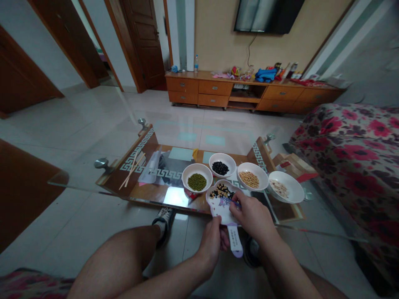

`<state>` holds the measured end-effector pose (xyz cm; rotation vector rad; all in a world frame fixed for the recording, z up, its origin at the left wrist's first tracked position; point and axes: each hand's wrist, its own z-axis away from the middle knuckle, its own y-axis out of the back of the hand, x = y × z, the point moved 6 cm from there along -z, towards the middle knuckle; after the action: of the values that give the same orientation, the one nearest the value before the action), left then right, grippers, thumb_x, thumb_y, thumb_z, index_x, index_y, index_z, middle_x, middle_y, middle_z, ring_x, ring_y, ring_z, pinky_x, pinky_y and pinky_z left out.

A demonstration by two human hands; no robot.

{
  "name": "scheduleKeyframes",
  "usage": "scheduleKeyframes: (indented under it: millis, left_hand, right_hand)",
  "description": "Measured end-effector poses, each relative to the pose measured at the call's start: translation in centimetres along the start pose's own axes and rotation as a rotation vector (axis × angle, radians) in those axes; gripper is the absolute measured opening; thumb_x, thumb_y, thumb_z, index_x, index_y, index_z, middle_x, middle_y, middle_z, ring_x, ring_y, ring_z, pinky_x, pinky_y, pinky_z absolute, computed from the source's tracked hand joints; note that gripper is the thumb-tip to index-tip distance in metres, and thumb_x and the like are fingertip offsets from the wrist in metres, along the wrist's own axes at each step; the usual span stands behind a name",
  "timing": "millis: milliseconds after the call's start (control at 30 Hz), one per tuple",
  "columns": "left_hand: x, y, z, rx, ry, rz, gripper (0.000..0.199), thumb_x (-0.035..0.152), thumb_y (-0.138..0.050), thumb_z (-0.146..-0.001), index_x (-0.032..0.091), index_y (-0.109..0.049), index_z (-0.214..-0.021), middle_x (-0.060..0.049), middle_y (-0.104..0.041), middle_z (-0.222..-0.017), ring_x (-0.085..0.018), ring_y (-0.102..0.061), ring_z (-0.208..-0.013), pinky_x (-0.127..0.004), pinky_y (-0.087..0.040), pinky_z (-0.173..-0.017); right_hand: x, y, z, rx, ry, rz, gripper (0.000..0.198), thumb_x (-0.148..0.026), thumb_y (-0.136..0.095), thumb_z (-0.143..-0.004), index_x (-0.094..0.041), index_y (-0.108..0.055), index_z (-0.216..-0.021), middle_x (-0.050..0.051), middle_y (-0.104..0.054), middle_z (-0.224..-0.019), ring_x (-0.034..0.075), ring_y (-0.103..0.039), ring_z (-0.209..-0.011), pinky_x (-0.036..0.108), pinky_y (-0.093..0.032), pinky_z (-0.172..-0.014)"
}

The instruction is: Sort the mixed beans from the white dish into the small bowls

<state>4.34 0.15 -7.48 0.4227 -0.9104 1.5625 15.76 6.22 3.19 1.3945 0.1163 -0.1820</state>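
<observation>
A white hand fan (220, 211) with a purple rim and a cartoon print lies tilted at the glass table's near edge. Mixed black and yellowish beans (222, 190) rest on its far part. My left hand (213, 238) grips the fan's near left edge between thumb and fingers. Over the fan's right side, my right hand (251, 211) is pinched on a thin purple stick (232, 202), its tip by the beans; its exact kind is unclear. Around the fan stand white bowls of green beans (197, 182), black beans (220, 167), yellow soybeans (249, 179) and pale flat pieces (279, 189).
A pair of chopsticks (132, 171) lies on the left of the glass table (102, 182). Below the glass is a wooden shelf with papers and plastic. A cardboard box (294, 166) sits right, beside a flowered sofa (349, 137). A TV cabinet (215, 93) lines the wall.
</observation>
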Motion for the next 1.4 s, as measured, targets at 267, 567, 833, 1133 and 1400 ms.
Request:
scheduleKeyframes:
  millis: [267, 567, 833, 1133, 1400]
  left_hand:
    - [0.5, 0.0, 0.5, 0.004, -0.003, -0.004, 0.067, 0.083, -0.037, -0.068, 0.019, -0.053, -0.053, -0.003, -0.048, -0.046, -0.012, -0.043, -0.042, -0.027, -0.031, -0.049]
    - [0.4, 0.0, 0.4, 0.004, -0.009, -0.009, 0.066, 0.082, -0.035, -0.070, 0.021, -0.052, -0.054, -0.003, -0.048, -0.045, -0.014, -0.042, -0.044, -0.030, -0.031, -0.051]
    - [0.5, -0.1, 0.6, -0.009, 0.002, -0.011, 0.064, 0.080, -0.037, -0.068, 0.019, -0.053, -0.057, -0.001, -0.049, -0.046, -0.012, -0.043, -0.043, -0.027, -0.030, -0.050]
    - [0.1, -0.1, 0.1, -0.002, 0.027, -0.021, 0.064, 0.082, -0.036, -0.065, 0.020, -0.052, -0.056, 0.000, -0.046, -0.045, -0.013, -0.042, -0.042, -0.028, -0.030, -0.050]
    - [0.2, -0.1, 0.2, -0.012, 0.014, -0.016, 0.066, 0.082, -0.035, -0.066, 0.019, -0.053, -0.058, 0.000, -0.047, -0.046, -0.013, -0.041, -0.043, -0.028, -0.030, -0.051]
  right_hand:
    - [-0.1, 0.1, 0.0, 0.005, 0.003, -0.001, 0.017, -0.035, -0.047, -0.087, -0.025, -0.061, -0.091, 0.002, -0.071, -0.081, 0.018, -0.065, -0.075, 0.026, -0.025, -0.057]
    - [0.1, 0.5, -0.1, 0.076, 0.006, -0.043, 0.019, -0.035, -0.048, -0.088, -0.023, -0.061, -0.092, 0.002, -0.069, -0.079, 0.017, -0.064, -0.071, 0.026, -0.026, -0.057]
    - [-0.2, 1.6, -0.6, 0.208, -0.045, -0.125, 0.019, -0.037, -0.049, -0.089, -0.023, -0.062, -0.090, 0.001, -0.068, -0.075, 0.016, -0.062, -0.068, 0.025, -0.027, -0.056]
    - [-0.9, 2.2, -1.8, 0.360, -0.093, -0.134, 0.023, -0.039, -0.047, -0.092, -0.022, -0.063, -0.094, 0.003, -0.069, -0.077, 0.015, -0.060, -0.066, 0.025, -0.026, -0.057]
    - [-0.9, 2.4, -2.1, 0.378, -0.115, -0.132, 0.025, -0.039, -0.045, -0.094, -0.023, -0.063, -0.099, 0.004, -0.070, -0.084, 0.015, -0.061, -0.069, 0.026, -0.027, -0.057]
